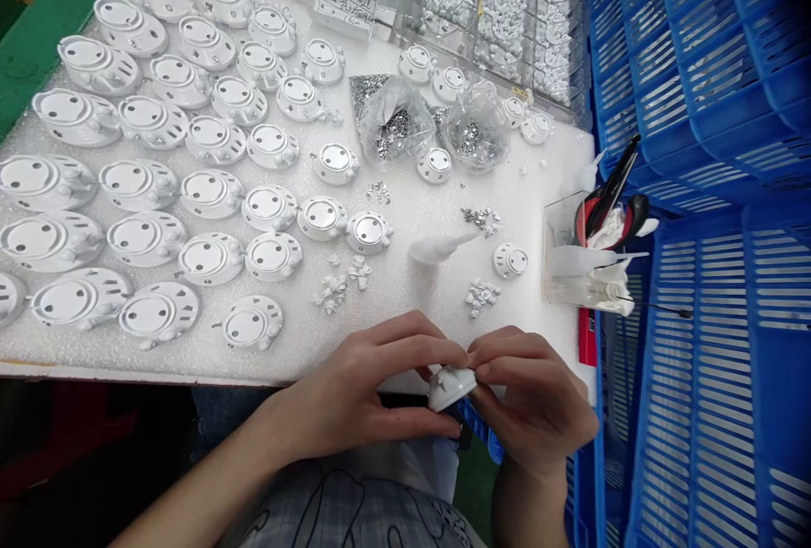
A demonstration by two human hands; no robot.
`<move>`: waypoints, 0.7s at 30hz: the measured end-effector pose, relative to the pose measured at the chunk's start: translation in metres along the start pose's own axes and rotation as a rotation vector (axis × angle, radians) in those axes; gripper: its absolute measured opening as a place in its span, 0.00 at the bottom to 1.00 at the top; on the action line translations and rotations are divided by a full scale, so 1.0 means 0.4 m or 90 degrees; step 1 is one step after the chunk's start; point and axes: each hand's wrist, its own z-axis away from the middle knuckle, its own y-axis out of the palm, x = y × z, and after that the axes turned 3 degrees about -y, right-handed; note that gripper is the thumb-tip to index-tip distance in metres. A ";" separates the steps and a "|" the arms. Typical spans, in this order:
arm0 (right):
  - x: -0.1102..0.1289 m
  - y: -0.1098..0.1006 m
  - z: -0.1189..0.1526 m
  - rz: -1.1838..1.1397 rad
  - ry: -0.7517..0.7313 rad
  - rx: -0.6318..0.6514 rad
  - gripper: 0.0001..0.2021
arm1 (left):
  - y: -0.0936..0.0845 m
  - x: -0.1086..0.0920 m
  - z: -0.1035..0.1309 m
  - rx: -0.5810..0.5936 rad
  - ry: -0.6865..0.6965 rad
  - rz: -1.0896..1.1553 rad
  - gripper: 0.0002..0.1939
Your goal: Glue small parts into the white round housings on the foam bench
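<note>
At six o'clock, the left hand (pixel 352 381) holds a white domed casing (pixel 451 389), seemingly steadying it for the right hand (pixel 538 403) pinching its edge; similar casings (pixel 211 192) sit at ten, probably spaced against knocks.

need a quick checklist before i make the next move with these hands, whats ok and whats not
1. White piece gripped: ok, held between the left hand and right hand.
2. Detail at the pinch point checked: cannot tell, the fingers cover it.
3. Loose white bits near the hands: ok, piled just beyond them.
4. Metal bits in a pile of their own: not ok, white bits lie right against them.
5. Nozzle bottle capped: cannot tell.
6. Scissors put away: ok, handles up in the clear box.
</note>
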 end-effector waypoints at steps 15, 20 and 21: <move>0.002 0.004 -0.003 0.014 -0.015 -0.002 0.15 | -0.003 0.001 0.000 -0.002 -0.019 0.021 0.23; 0.003 0.005 0.000 0.011 -0.004 -0.003 0.15 | -0.004 0.003 0.001 0.000 -0.011 0.021 0.25; 0.003 0.005 0.000 0.012 -0.002 -0.002 0.15 | -0.004 0.004 0.001 0.002 -0.012 0.022 0.26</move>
